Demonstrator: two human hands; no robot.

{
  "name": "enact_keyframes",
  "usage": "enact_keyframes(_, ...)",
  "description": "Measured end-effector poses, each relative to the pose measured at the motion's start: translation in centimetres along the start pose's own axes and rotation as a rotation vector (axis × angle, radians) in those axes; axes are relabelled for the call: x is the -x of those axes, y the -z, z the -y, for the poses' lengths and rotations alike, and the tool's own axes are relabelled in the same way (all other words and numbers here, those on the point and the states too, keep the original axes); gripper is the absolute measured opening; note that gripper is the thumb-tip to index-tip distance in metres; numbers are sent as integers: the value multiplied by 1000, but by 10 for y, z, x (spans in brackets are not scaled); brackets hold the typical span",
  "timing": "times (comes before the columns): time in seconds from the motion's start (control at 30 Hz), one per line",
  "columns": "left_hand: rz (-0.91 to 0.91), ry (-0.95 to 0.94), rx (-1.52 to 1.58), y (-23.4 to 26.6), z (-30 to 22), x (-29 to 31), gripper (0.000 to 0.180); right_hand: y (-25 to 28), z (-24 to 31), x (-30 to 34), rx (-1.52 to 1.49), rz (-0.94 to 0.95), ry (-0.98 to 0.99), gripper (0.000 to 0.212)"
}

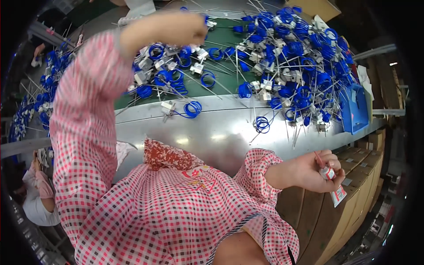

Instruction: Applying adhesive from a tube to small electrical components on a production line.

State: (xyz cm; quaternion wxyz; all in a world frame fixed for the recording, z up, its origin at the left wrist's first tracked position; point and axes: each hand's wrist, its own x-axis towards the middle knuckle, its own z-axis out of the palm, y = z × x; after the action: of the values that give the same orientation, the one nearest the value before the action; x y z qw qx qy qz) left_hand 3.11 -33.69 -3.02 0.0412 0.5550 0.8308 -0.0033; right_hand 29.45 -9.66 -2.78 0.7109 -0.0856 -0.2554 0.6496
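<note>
We reach our left hand out toward eleven o'clock, over the heap of blue wire coils with white connector blocks that lies on the green mat of the worktop. That hand is blurred, its fingers curled in and pointing down at the coils; we cannot tell whether it pinches anything. Our right hand sits low at four o'clock, off the edge of the worktop, and is closed narrowly around a small bunch of white tags with red print (one tag hangs below the fist). A bigger mound of the same coils spreads at one o'clock, with a blue bin just beside it at two o'clock. One loose coil lies alone on the bare metal near the middle. Stacked cardboard boxes stand below our right hand.
</note>
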Motion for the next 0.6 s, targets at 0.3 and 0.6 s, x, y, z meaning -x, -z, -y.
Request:
enact_keyframes(0.3,-290,429,303,-131,-135,113,40,-21,-13,41,83,140,-49,12)
enact_keyframes(0.6,-642,841,489,-187,-152,124,29,-39,-23,77,126,297,-133,17)
